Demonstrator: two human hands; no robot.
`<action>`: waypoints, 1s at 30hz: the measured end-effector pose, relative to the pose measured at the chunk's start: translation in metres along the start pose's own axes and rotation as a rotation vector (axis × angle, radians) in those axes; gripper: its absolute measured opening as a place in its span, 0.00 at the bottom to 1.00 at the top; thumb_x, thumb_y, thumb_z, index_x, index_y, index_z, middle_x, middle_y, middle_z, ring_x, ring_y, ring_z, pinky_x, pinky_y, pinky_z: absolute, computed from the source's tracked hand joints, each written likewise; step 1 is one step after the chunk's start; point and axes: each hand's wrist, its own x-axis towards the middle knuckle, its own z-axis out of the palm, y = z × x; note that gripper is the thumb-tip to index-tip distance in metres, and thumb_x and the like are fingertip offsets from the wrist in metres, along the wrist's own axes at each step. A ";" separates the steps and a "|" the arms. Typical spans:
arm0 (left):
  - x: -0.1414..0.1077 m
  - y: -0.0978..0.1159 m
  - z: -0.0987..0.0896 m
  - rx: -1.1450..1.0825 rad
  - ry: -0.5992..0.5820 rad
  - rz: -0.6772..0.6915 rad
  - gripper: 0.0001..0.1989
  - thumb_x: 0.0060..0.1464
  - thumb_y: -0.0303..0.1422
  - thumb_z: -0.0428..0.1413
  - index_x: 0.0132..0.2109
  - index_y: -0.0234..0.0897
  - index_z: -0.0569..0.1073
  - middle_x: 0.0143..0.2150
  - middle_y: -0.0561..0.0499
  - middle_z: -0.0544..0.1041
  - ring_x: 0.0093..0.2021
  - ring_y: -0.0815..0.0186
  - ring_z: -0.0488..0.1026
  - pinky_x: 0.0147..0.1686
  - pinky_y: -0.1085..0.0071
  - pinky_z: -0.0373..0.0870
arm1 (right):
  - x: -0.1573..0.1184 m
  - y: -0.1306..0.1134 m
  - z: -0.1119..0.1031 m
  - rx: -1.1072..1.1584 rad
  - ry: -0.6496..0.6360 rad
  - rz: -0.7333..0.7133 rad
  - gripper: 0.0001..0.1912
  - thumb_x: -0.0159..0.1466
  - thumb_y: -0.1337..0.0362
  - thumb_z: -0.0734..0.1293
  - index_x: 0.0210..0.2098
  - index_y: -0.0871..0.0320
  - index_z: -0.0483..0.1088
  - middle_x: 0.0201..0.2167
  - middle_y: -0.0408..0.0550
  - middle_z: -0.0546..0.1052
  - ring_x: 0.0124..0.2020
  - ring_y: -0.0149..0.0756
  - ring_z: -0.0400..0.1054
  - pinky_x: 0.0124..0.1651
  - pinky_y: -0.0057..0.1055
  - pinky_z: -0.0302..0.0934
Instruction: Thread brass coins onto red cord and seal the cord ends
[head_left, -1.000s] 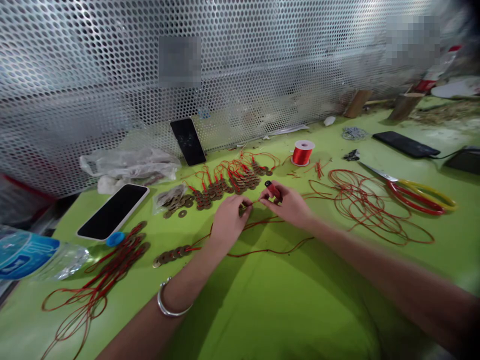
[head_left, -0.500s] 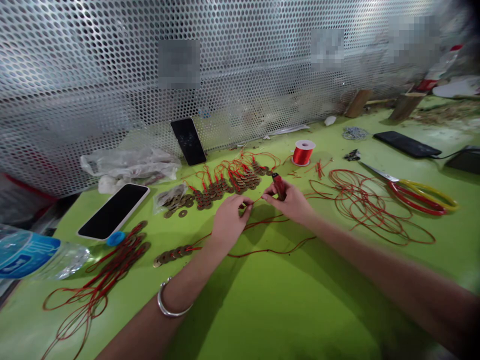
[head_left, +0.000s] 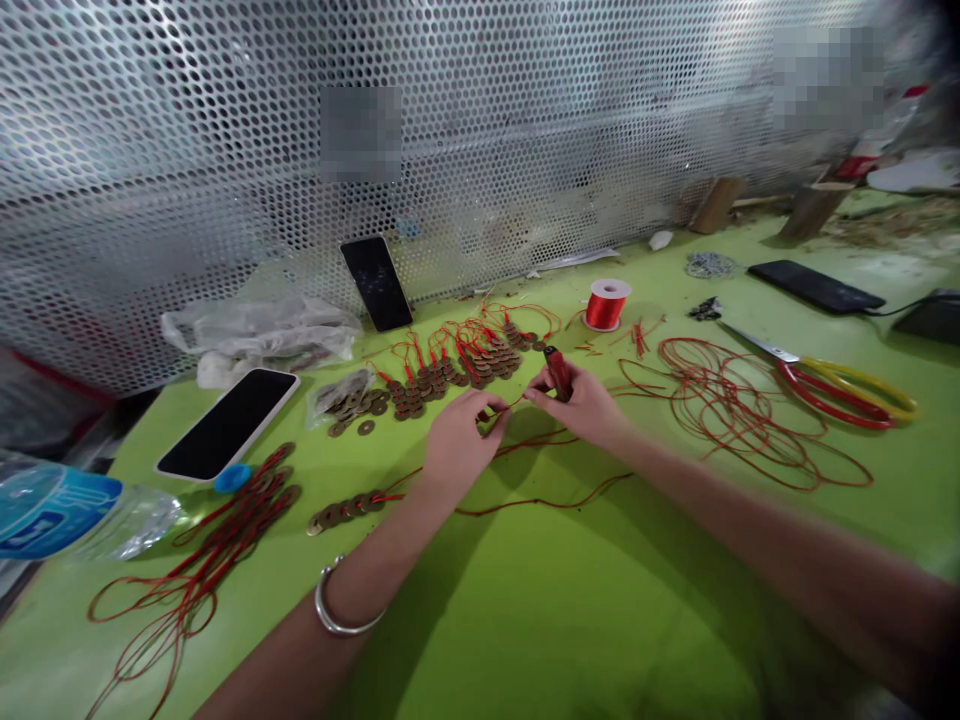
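Observation:
Between its thumb and fingers my left hand (head_left: pixel 466 432) pinches a thin red cord (head_left: pixel 515 403). My right hand (head_left: pixel 581 402) is closed round a dark red lighter (head_left: pixel 557 374), and its fingertips meet the same cord a short way from the left hand. No flame shows. Below the hands a longer red cord (head_left: pixel 536 502) runs left to a row of overlapping brass coins (head_left: pixel 345 511) near my left forearm. Just beyond the hands lie several coin strings (head_left: pixel 427 385) with red loops. Loose coins (head_left: pixel 360 400) lie partly in a clear bag to their left.
A red thread spool (head_left: pixel 606 306), a tangle of red cord (head_left: pixel 739 410) and scissors (head_left: pixel 832 385) lie to the right. At left are a phone (head_left: pixel 229 423), finished-looking coin strings (head_left: pixel 240 525) and a water bottle (head_left: pixel 75 510). A perforated metal panel (head_left: pixel 480 130) stands behind.
Hardly anything differs. The fingers of my left hand have shifted slightly on the cord, to the right; my right hand keeps its hold on the lighter.

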 end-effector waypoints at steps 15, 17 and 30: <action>0.000 0.002 -0.001 -0.014 -0.019 -0.038 0.02 0.51 0.30 0.56 0.34 0.38 0.73 0.33 0.52 0.75 0.30 0.68 0.71 0.31 0.72 0.67 | 0.000 0.001 0.000 -0.035 -0.012 -0.007 0.15 0.54 0.59 0.66 0.24 0.54 0.52 0.28 0.45 0.73 0.31 0.34 0.66 0.39 0.34 0.60; 0.000 0.001 -0.001 -0.006 -0.031 -0.050 0.03 0.50 0.31 0.57 0.35 0.38 0.73 0.34 0.52 0.76 0.29 0.68 0.71 0.30 0.72 0.67 | 0.000 0.000 -0.001 -0.013 -0.015 -0.007 0.16 0.54 0.59 0.66 0.24 0.54 0.52 0.28 0.45 0.73 0.31 0.34 0.66 0.39 0.34 0.60; -0.002 -0.001 0.000 0.027 0.001 -0.022 0.03 0.52 0.31 0.56 0.34 0.39 0.75 0.29 0.55 0.76 0.24 0.71 0.67 0.27 0.75 0.62 | 0.000 0.000 0.000 0.012 -0.001 0.003 0.15 0.54 0.60 0.67 0.25 0.54 0.53 0.27 0.44 0.72 0.30 0.34 0.65 0.39 0.33 0.59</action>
